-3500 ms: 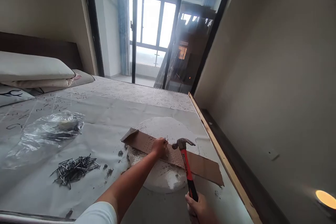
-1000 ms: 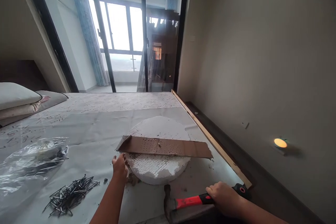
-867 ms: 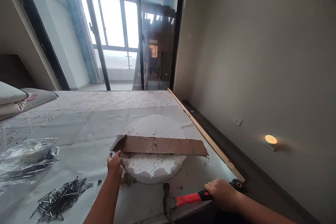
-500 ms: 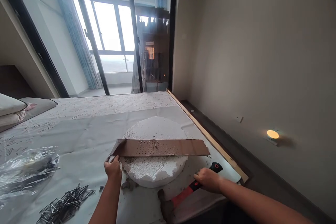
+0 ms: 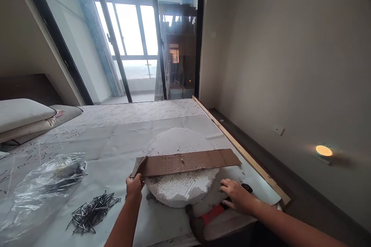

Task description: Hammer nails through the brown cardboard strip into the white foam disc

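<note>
Landmark: one round white foam disc (image 5: 181, 191), bumpy and crumbly, is lying on the bed cover.
Writing: the grey bed cover (image 5: 116, 131) is showing scribbly black letters behind the disc (too small to read).
Brown strip (image 5: 188, 161): one long flat board, full of tiny holes, is lying across the top of the disc, with one nail sticking up near its middle.
Left hand (image 5: 134, 185): it is pinching the bent left end of the strip, just left of the disc.
Right hand (image 5: 236, 197): its fingers are spreading flat and resting on the hammer's handle, right of the disc, not closing around it.
Hammer (image 5: 211, 214): one, with a red and black handle, is lying in front of the disc; its head is blurry.
Nails (image 5: 94, 210): one pile of thin dark metal nails is lying left of the disc (too many to count).
Plastic bag (image 5: 43, 185): one clear crinkly bag is sitting farther left.
Pillows (image 5: 23, 117): two are stacking far left.
</note>
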### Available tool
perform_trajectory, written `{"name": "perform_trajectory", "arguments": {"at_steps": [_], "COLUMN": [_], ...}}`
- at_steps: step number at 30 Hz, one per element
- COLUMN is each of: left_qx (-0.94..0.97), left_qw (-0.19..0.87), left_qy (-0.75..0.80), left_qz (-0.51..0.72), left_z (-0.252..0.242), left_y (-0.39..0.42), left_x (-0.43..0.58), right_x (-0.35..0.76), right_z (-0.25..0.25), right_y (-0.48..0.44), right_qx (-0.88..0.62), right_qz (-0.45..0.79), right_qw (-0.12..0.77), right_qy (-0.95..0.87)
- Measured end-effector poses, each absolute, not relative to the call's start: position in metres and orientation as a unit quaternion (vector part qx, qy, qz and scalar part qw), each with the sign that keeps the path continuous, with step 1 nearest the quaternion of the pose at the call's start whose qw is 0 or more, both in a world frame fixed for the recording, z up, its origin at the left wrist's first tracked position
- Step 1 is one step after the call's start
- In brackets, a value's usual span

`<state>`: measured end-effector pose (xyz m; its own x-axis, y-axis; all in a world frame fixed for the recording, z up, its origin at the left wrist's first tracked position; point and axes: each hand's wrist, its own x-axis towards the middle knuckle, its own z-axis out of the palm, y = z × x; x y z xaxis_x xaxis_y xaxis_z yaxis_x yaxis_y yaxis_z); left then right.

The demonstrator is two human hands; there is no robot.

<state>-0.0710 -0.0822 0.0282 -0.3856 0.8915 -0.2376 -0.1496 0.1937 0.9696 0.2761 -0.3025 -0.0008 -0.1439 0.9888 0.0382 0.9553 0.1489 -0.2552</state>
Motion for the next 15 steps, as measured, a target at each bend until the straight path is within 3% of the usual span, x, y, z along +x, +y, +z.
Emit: {"name": "perform_trajectory", "arguments": {"at_steps": [2,8,15], "left_qx": [0.269,0.262,0.263], "left_qw": [0.516,0.539,0.561], "left_qy": [0.602,0.576,0.539], "left_qz": [0.547,0.557,0.57], "left_z": [0.03,0.035,0.031], "left_y": [-0.086,-0.093,-0.093], "left_x": [-0.073,-0.072,-0.069], "right_x": [0.265,0.238,0.235], "right_z": [0.013,0.049,0.06], "right_y": [-0.3,-0.278,-0.257], "right_qx": [-0.643,-0.629,-0.657], "right_qz": [0.102,0.1,0.079], "right_qw": [0.133,0.198,0.187], "right_qy": [-0.747,-0.745,-0.726]}}
